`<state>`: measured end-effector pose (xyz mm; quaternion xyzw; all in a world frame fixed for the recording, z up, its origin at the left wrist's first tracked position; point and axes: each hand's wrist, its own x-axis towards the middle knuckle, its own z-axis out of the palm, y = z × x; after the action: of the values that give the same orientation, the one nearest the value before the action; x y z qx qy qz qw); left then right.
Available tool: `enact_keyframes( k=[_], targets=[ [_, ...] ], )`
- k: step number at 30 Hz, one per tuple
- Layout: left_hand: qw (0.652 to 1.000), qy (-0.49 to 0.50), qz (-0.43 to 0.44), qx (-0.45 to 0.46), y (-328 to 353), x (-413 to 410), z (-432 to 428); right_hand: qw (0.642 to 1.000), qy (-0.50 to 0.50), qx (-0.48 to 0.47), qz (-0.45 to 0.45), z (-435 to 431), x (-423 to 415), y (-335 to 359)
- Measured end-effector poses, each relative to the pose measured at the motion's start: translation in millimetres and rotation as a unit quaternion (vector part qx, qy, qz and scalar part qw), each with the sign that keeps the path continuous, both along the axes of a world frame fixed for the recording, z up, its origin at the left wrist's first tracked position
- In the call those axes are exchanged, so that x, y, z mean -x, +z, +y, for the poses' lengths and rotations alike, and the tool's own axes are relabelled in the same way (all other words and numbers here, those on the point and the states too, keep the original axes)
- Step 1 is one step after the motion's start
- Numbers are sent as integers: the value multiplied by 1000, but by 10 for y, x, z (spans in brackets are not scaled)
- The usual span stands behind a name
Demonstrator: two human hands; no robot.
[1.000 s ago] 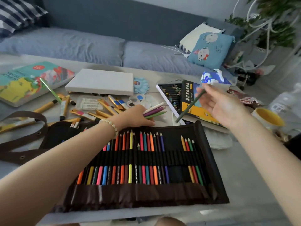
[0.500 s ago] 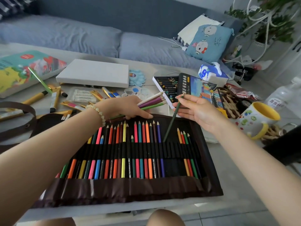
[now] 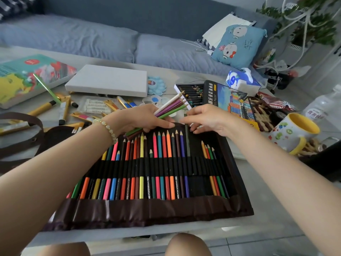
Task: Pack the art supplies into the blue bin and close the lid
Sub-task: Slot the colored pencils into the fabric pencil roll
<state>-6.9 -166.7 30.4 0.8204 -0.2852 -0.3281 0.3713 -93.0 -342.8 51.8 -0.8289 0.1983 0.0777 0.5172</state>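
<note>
Brown pencil roll (image 3: 147, 209) unrolled flat; coloured pencils (image 3: 141, 150) slotted in loops.

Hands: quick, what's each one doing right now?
Left hand: holds a bunch of pencils.
Right hand: pinches one dark pencil.

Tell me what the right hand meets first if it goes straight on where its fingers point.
Pointing leftward, the right hand would probably meet the left hand first, near its fingertips; the gap looks small, though depth is unclear.
</note>
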Motion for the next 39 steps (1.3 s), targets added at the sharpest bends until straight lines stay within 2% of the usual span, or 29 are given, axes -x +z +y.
enact_keyframes(
  k=[5,12,15,19,28,31,35,39],
  targets=[
    [1000,17,18,-2,-9,-18,4,988,-60,-144,-10,-25,6,-10],
    [999,27,40,5,-44,-48,-3,979,-86,-187,-6,16,-21,-47],
    [999,32,42,6,-59,-60,0,983,-64,-170,1,-15,-32,-24],
    [998,38,40,4,-95,-93,-6,995,44,-67,53,-22,38,-52],
    [999,46,25,-10,-116,-61,-44,983,109,-37,142,-102,250,-7],
    [999,44,-5,28,-94,-2,-57,993,48,-79,80,-94,239,-78],
    [978,65,93,176,-43,58,-97,979,-79,-181,-56,-52,192,-134],
    [975,42,97,198,0,141,-188,956,-133,-247,-86,5,154,-129]
  ],
)
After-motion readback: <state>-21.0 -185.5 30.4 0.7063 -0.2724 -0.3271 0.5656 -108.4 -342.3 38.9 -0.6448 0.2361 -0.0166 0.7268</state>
